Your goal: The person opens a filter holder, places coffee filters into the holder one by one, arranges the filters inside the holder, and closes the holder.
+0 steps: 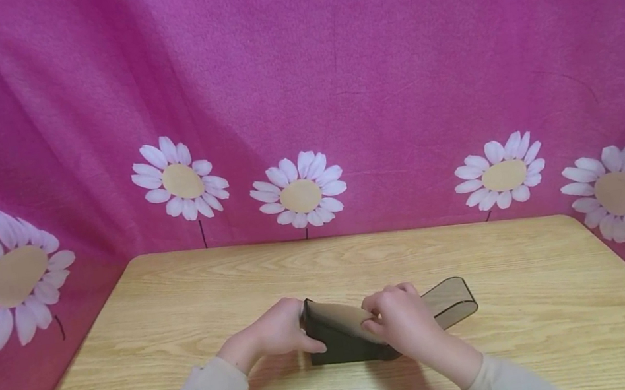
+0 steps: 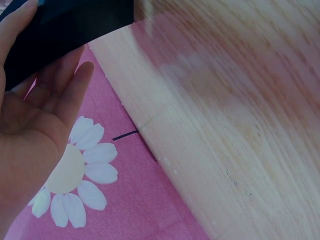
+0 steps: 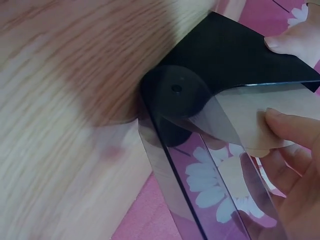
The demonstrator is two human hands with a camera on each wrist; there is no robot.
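Note:
A black box (image 1: 342, 345) with a smoky see-through hinged lid (image 1: 453, 300) is held tilted over the table, its lid swung out to the right. My left hand (image 1: 280, 329) grips the box's left end, thumb on the near side and fingers behind, as the left wrist view also shows. Inside the box's open side, a pale beige flat sheet (image 3: 242, 112) shows. The right hand (image 1: 404, 318) pinches that sheet's edge between thumb and fingers, beside the hinge. Part of the lid passes in front of the right hand's fingers in the right wrist view.
The wood-grain table (image 1: 184, 306) has rounded far corners. A pink cloth (image 1: 380, 79) printed with white daisies hangs behind it and along both sides. A bright light reflection lies on the near table edge.

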